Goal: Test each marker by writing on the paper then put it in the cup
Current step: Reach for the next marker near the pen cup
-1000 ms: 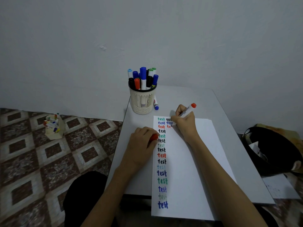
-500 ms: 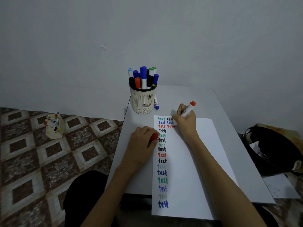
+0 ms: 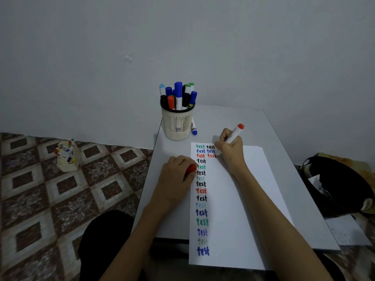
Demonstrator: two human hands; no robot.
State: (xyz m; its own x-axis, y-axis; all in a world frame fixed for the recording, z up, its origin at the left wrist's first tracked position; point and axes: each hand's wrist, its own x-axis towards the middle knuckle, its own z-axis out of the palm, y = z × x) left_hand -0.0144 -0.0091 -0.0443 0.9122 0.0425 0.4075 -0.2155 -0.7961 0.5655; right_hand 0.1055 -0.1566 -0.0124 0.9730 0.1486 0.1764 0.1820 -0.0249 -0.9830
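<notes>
A small grey table (image 3: 233, 118) stands against a bare pale wall (image 3: 182, 37), over a floor (image 3: 60, 189) of brown and cream diamond tiles. At the table's far left corner sits a slotted cream cup (image 3: 177, 124) crowded with capped markers, and a blue marker (image 3: 194, 129) lies on the table just behind it. A box of markers (image 3: 68, 157) rests on the floor to the left, and a black bag (image 3: 341, 185) sits off the table's right edge. The paper (image 3: 233, 209) runs from the near edge up the middle, with a column of "test" words down its left side.

A second ago the red word in the second column read only "te"; it now reads almost whole, and the marker's tail stands a little steeper.

The right hand (image 3: 230, 151) grips the red marker (image 3: 235, 133), fingers curled round the barrel. The red-ended tail juts up and right beyond the knuckles, while the tip is hidden under the hand at that red word near the paper's far left corner. The left hand (image 3: 176, 179) rests at the paper's left edge, fingers closed round the red cap (image 3: 191, 168).
</notes>
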